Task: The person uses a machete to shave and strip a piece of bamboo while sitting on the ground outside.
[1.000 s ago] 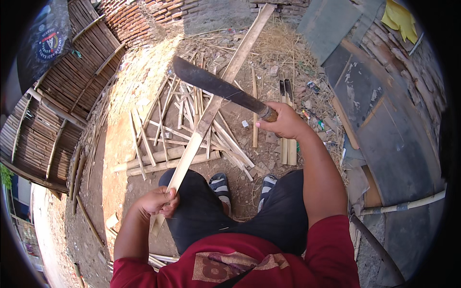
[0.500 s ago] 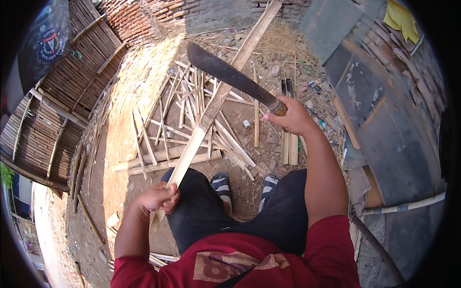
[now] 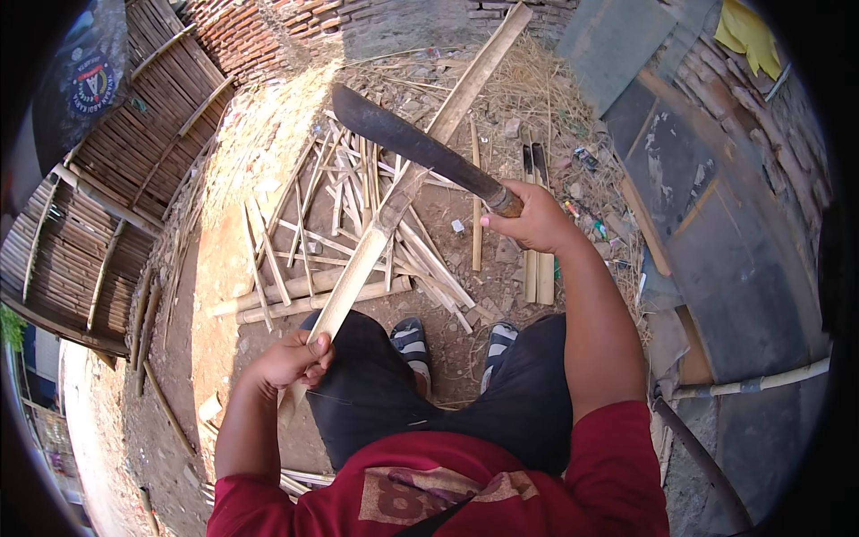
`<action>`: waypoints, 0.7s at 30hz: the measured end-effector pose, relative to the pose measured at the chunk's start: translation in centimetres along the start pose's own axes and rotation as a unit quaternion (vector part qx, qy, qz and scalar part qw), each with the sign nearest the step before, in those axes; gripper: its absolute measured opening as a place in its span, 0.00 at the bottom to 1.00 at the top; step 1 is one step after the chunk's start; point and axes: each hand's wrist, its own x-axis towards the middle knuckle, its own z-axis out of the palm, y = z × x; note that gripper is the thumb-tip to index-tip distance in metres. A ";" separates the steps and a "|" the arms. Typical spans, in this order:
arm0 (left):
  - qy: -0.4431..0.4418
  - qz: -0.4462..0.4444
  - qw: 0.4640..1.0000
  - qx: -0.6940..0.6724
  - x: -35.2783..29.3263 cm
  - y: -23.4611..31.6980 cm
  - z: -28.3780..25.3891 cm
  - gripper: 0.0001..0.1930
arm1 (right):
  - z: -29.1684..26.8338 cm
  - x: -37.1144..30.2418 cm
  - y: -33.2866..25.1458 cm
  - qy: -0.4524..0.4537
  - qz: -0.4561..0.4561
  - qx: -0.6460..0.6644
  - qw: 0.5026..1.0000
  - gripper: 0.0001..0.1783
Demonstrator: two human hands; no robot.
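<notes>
Shifted left, the machete point(image 3: 416, 142) crosses the bamboo strip point(image 3: 354, 273) edge-to-edge, bare ground point(image 3: 454, 255) rightward — right hand point(image 3: 541, 222) clenching handle point(image 3: 510, 204), left hand point(image 3: 293, 358) gripping strip.

Dark, curved metal machete point(image 3: 417, 145): shifted slightly toward frame left since the preceding picture. Long, pale split-bamboo strip point(image 3: 361, 264): upper end shifted toward frame right.

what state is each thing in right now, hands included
Left hand: closed on the bamboo strip
Right hand: closed on the machete
Bamboo strip: split lengthwise, held slanting
Machete: unsheathed, crossing the strip in view, contact unclear
Thin strips: scattered in a loose pile
Bamboo poles: lying side by side
</notes>
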 end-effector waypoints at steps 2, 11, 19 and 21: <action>-0.003 -0.005 1.000 0.004 -0.5 0.2 0.0 0.27 | -1.1 -0.1 -0.3 -0.014 -0.023 0.059 0.998 0.27; -0.002 -0.014 1.000 -0.007 0.0 0.5 -0.1 0.27 | -1.0 -0.1 -1.0 -0.011 0.008 0.025 1.000 0.32; -0.016 -0.003 1.000 -0.014 0.7 1.0 0.1 0.26 | -1.8 -0.3 -0.9 -0.003 0.004 0.005 1.000 0.31; -0.009 0.003 1.000 -0.007 0.5 1.3 0.4 0.26 | -1.9 -0.4 -0.8 0.017 0.019 0.053 0.998 0.32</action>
